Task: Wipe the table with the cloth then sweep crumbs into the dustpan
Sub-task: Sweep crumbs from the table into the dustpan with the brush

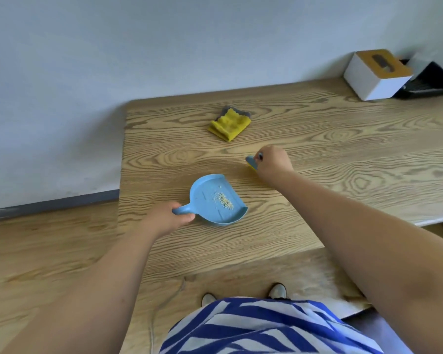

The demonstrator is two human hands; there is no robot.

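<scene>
A wood-grain tabletop (317,154) fills the middle of the view, set against a pale wall, with wood-look floor to its left and near side. At the far right corner a white tissue box (376,75) with a tan lid stands just beside a black tray (430,83). A folded yellow cloth (229,124) lies toward the far side, well apart from both hands. The blue dustpan (216,200) rests flat near the tabletop's left edge, a small heap of pale crumbs (223,199) inside it. The left hand (170,218) has its fingers curled tight around the dustpan's handle. To the right and farther off, the right hand (273,160) closes its fingers over a small blue brush (252,162), whose yellow bristles touch the tabletop.
</scene>
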